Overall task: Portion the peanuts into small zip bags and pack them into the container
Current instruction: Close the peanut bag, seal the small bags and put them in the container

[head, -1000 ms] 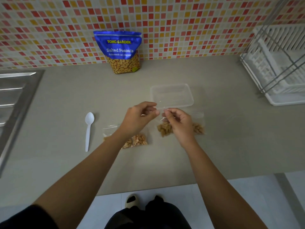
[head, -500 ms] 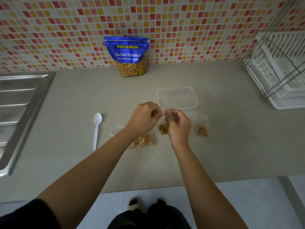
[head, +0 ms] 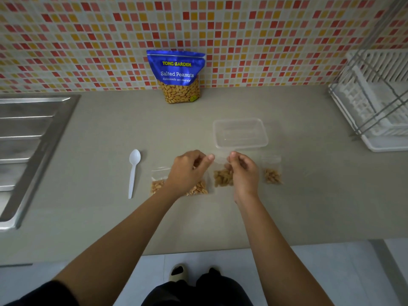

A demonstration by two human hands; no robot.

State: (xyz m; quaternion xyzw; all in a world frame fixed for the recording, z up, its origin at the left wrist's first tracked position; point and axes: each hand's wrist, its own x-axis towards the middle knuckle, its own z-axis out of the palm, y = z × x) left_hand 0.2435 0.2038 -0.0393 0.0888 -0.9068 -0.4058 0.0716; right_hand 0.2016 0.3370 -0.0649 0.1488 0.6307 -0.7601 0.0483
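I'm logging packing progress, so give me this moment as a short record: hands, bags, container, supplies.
left hand: pinches the top edge of the middle zip bag
right hand: pinches the same top edge
middle zip bag: peanuts inside, between the hands
left zip bag: peanuts inside, on the counter, partly under the left wrist
right zip bag: peanuts inside, on the counter, apart from both hands
container: clear, no bags in it
spoon: white, left of the bags
peanut pouch: upright at the tiled wall
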